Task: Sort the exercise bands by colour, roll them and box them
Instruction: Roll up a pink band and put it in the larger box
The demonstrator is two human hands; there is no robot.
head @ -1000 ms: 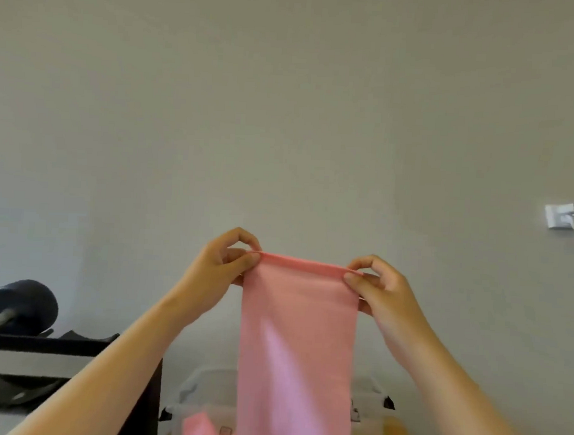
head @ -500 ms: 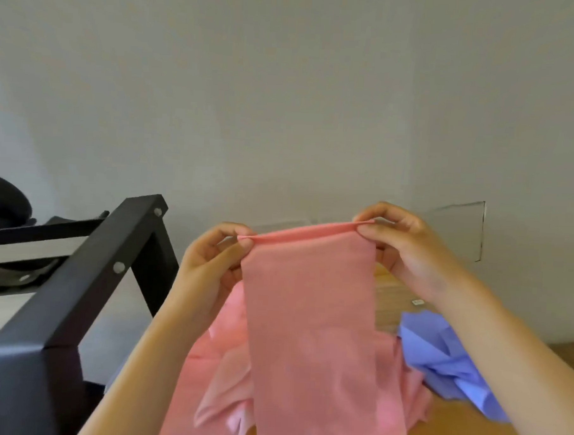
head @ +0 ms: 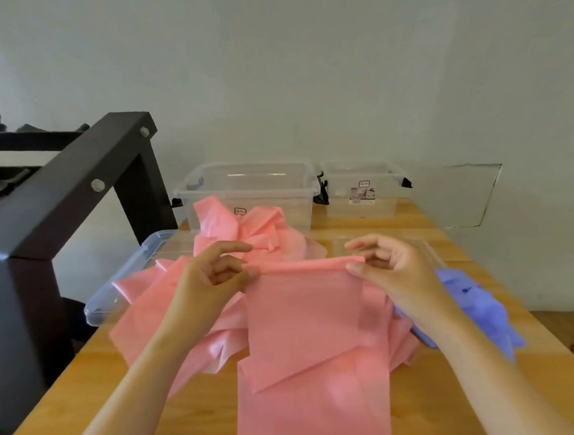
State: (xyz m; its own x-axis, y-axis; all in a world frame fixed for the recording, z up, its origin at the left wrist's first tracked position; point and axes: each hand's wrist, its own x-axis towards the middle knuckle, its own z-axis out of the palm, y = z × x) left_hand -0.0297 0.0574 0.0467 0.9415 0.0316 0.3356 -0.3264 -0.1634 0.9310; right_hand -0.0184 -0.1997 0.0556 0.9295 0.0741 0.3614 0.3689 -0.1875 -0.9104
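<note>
Pink and thin as a sheet, the pink band (head: 307,320) hangs from our two hands above the wooden table (head: 475,400); the left hand (head: 210,276) pinches its left corner between thumb and curled fingers, and the right hand (head: 392,271) pinches the right corner the same way; the short edge runs crosswise from one pinch to the other, a little higher on the right. The long axis is what matters here: it falls from the grip straight back toward us, over the heap of pink bands (head: 242,228), and leaves the bottom of the view. A roll, we judge, would start at this held edge and travel along that length, both hands being equally near it. The clear box (head: 247,182) lies the other way, beyond the grip against the wall, with a second clear box (head: 362,187) beside it; the blue bands (head: 479,308) lie crumpled just beside our right wrist, apart from the pink.
</note>
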